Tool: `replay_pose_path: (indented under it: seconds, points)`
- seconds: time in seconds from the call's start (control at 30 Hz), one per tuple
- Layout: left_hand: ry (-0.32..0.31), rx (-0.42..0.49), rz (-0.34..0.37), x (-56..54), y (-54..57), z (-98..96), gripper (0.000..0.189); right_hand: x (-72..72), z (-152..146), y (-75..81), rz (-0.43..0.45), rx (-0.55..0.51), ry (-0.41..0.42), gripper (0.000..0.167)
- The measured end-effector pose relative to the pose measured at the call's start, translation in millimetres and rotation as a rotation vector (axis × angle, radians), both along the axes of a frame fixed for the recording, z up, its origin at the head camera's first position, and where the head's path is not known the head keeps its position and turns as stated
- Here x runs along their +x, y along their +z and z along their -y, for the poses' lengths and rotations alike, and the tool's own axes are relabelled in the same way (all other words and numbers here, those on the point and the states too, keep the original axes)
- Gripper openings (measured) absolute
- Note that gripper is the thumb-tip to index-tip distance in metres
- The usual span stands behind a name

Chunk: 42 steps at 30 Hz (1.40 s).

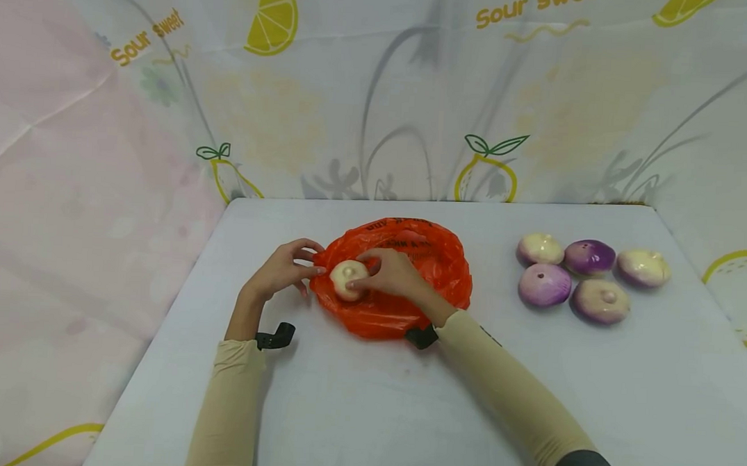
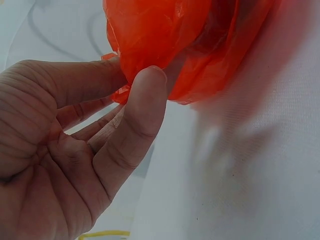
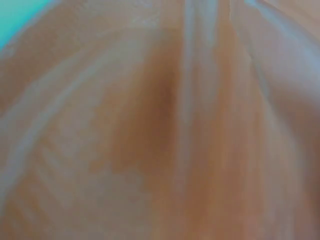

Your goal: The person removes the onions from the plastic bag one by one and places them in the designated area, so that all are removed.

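Note:
A red plastic bag (image 1: pixel 401 324) lies spread on the white table, its mouth facing up. At its left rim, my left hand (image 1: pixel 282 269) pinches the plastic between thumb and fingers; the left wrist view shows the thumb (image 2: pixel 145 100) against the bag (image 2: pixel 155 35). My right hand (image 1: pixel 392 272) reaches over the bag and grips a pale, glossy onion (image 1: pixel 345 277) just inside that left rim. Whether the onion rests on the plastic cannot be told. Blurred orange film (image 3: pixel 150 125) fills most of the right wrist view, so the fingers cannot be made out there.
Several purple-and-cream onions stand grouped on the right of the table (image 1: pixel 365 413), among them a dark purple one (image 1: pixel 589 257) and a paler one (image 1: pixel 602 301). A fabric backdrop (image 1: pixel 329 99) with lemon prints hangs behind the table's far edge.

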<state>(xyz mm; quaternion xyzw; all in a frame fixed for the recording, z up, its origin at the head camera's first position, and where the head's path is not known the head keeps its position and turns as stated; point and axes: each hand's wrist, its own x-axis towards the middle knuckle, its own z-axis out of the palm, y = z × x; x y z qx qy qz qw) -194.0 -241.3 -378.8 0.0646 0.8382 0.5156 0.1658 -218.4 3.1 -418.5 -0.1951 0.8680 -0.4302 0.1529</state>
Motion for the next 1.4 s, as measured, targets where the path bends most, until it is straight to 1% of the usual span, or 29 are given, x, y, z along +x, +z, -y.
replay_pose_path:
  seconds: [0.13, 0.2, 0.33, 0.43, 0.7, 0.93, 1.1, 1.3, 1.4]
  points:
    - [0.004, -0.006, 0.001, 0.4, 0.7, 0.7, 0.041, -1.7, -3, 3.0, -0.002, 0.007, -0.022, 0.049]
    - [0.006, -0.01, -0.001, 0.7, 1.4, 1.0, 0.041, -2.1, -4, 4.6, 0.006, 0.013, -0.019, 0.047]
    - [0.0, -0.014, -0.006, 1.0, 2.0, 1.1, 0.041, -1.2, -3, 6.8, 0.03, 0.021, 0.024, 0.053]
    - [-0.008, -0.011, -0.007, 0.8, 1.4, 1.1, 0.041, 0.3, -1, 6.9, 0.031, 0.018, 0.042, 0.056]
    - [-0.012, 0.003, -0.012, -0.1, 0.6, 1.1, 0.041, 2.5, 2, 5.9, 0.017, 0.014, 0.019, 0.058]
    - [-0.009, -0.017, -0.004, 1.2, 2.5, 0.2, 0.041, 2.9, 0, 6.8, 0.01, 0.018, -0.002, 0.056]
    - [-0.006, -0.029, -0.007, 1.8, 2.9, 1.2, 0.041, 2.6, -7, 8.6, -0.009, 0.004, 0.002, 0.053]
    - [0.0, -0.035, -0.002, 3.4, 3.4, 2.8, 0.042, 2.3, -24, 11.5, 0.014, -0.03, -0.001, 0.054]
    - [0.002, -0.036, -0.003, 4.3, 3.8, 3.4, 0.042, 2.6, -34, 15.5, 0.015, -0.029, 0.0, 0.053]
